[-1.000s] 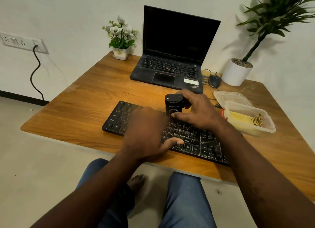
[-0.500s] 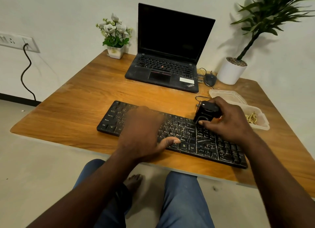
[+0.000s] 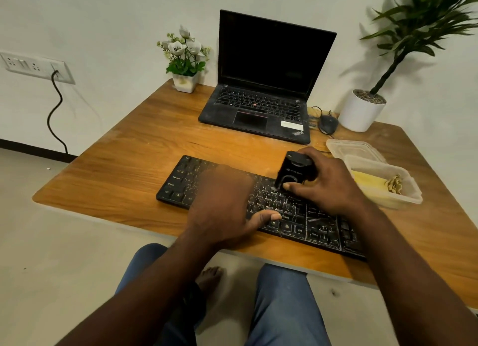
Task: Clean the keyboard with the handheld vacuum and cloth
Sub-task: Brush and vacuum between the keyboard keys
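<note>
A black keyboard (image 3: 178, 185), dusty with pale specks on its right half, lies along the front of the wooden desk (image 3: 134, 159). My right hand (image 3: 328, 182) grips a small black handheld vacuum (image 3: 292, 172), tilted with its nozzle down on the keys at the upper middle of the keyboard. My left hand (image 3: 222, 206) rests flat on the keyboard's middle, fingers spread, thumb pointing right, holding the board down. A yellow cloth (image 3: 367, 181) lies inside a clear plastic tub to the right.
An open black laptop (image 3: 261, 86) stands behind the keyboard, a mouse (image 3: 328, 124) beside it. A clear tub (image 3: 411, 190) and its lid (image 3: 354, 150) sit at right. A white flower pot (image 3: 185, 83) and a tall potted plant (image 3: 360, 111) stand by the wall.
My right hand carried the vacuum right across the keys, then back left toward the middle. My left hand stayed pressed on the keyboard. The camera view shifted slightly.
</note>
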